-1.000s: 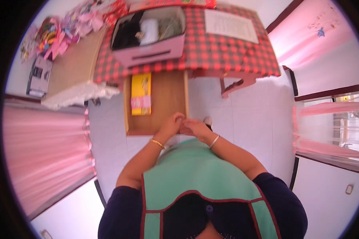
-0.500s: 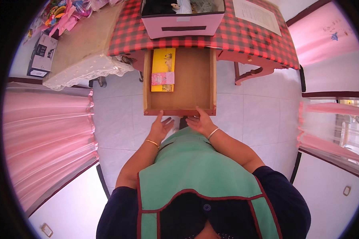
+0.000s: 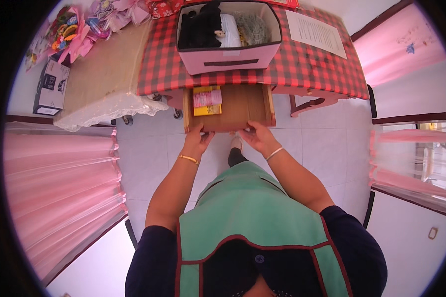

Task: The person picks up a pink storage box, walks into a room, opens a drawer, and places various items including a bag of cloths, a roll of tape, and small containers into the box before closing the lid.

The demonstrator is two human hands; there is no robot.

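Note:
A wooden drawer (image 3: 243,106) juts out from under the table, partly open. My left hand (image 3: 197,140) grips its front edge near the left corner, thumb up against the rim and fingers curled beneath. Nearer the right corner, my right hand (image 3: 259,138) holds the same front edge in a similar way. Inside the drawer, on its left side, lies a flat yellow packet (image 3: 208,110) with a pink printed packet (image 3: 207,98) across it. The back of the drawer is hidden under the tabletop.
On the table's red and black checked cloth (image 3: 312,74) stands a pink fabric storage box (image 3: 233,62) with black and white items inside. A printed sheet (image 3: 316,32) lies to its right. At left, a side table (image 3: 101,74) carries wrapped bouquets (image 3: 72,32) and a carton (image 3: 52,86).
The drawer has slid inward under the table, so less of it shows. Both hands moved forward with it, and their fingers now curl under the front. The view has tilted up slightly.

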